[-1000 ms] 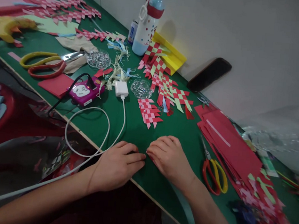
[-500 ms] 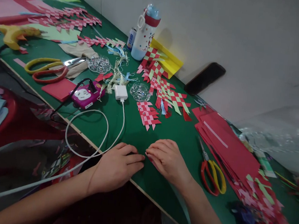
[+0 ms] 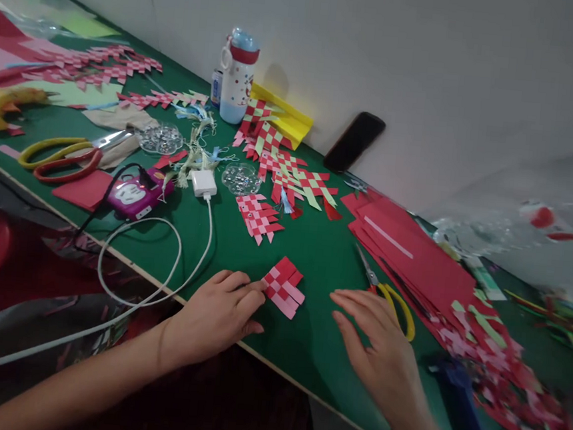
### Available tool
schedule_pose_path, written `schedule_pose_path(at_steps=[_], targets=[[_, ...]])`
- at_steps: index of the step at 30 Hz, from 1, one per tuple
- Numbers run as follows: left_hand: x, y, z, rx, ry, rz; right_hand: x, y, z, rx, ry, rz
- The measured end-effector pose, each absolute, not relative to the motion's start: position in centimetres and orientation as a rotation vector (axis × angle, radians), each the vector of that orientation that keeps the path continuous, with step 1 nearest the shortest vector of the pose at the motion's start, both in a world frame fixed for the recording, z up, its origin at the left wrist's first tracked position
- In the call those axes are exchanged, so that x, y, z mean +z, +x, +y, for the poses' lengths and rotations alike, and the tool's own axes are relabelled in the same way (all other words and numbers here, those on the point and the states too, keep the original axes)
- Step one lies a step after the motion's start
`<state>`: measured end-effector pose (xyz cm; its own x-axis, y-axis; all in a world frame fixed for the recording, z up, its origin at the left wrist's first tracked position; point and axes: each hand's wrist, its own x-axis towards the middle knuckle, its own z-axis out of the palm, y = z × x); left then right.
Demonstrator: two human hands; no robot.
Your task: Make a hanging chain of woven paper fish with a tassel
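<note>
A small woven paper piece (image 3: 284,288) in red and pink checks, with loose strip ends, shows in front of me near the table's edge. The fingertips of my left hand (image 3: 225,313) are curled on its left corner; the thumb sits lower, apart from the paper. My right hand (image 3: 379,337) is open and empty to the right of the piece, fingers stretched forward. Just beyond it lie scissors with yellow and red handles (image 3: 399,308), partly hidden by the hand. A finished-looking woven paper fish (image 3: 257,217) lies farther up the table.
A white cable (image 3: 177,259) loops from a charger (image 3: 203,184) beside a purple power socket (image 3: 138,194). Bead trays (image 3: 241,179), a bottle (image 3: 238,80), a phone (image 3: 354,142) and more woven fish (image 3: 284,161) lie behind. Red paper sheets (image 3: 414,246) and scraps (image 3: 507,388) are at right.
My right hand has moved right, away from my left hand, and opened. The woven paper piece, hidden before, now shows at my left fingertips. The view has shifted to the right.
</note>
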<state>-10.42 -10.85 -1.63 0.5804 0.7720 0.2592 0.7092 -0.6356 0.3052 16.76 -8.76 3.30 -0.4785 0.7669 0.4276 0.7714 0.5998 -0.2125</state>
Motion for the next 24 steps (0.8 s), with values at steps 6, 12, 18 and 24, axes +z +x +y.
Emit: schedule_pose_path(at_steps=[6,12,18,24], targets=[[-0.8,-10.1,-10.3,0.415,2.723,1.276,1.2,21.5,-13.6,-0.053,-1.481,-2.123],[-2.3,-10.8,-9.3,0.741,2.622,1.169,-1.0,24.3,-18.3,-0.104,-1.706,-1.894],[0.0,-9.2,-9.4,1.029,2.448,1.284,-1.0,28.9,-20.2,-0.33,-1.864,-1.709],[0.6,-7.9,-10.3,0.99,2.4,1.346,-2.0,36.0,-21.4,-0.453,-2.24,-1.426]])
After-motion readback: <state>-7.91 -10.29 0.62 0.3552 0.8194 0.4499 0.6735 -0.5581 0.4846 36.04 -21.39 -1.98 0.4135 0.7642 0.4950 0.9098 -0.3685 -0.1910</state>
